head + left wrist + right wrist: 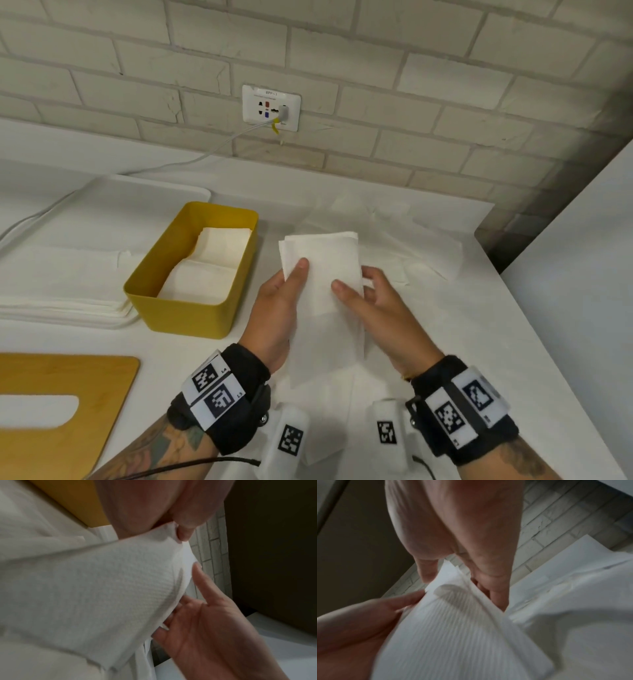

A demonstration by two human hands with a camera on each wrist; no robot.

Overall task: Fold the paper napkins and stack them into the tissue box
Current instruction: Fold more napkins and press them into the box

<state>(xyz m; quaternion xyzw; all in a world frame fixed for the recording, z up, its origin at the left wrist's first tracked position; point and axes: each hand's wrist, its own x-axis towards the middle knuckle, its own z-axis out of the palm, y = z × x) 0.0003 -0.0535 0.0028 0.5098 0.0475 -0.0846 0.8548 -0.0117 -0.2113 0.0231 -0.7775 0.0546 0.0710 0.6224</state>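
Left hand [274, 308] pinches the left edge of a folded white paper napkin [323, 274], thumb on top, fingers curled beneath; right hand [373, 305] clamps the opposite edge the same way, holding it raised over the white bench [445, 342]. Looks like the fold is being finished, with stacking next: that calls for a carry left and a flat drop into the open yellow plastic tissue box [185, 315], just to the left, already holding folded napkins [209, 263]. Watch the box's right wall; the path between is open, and unfolded sheets [411, 246] lie beyond.
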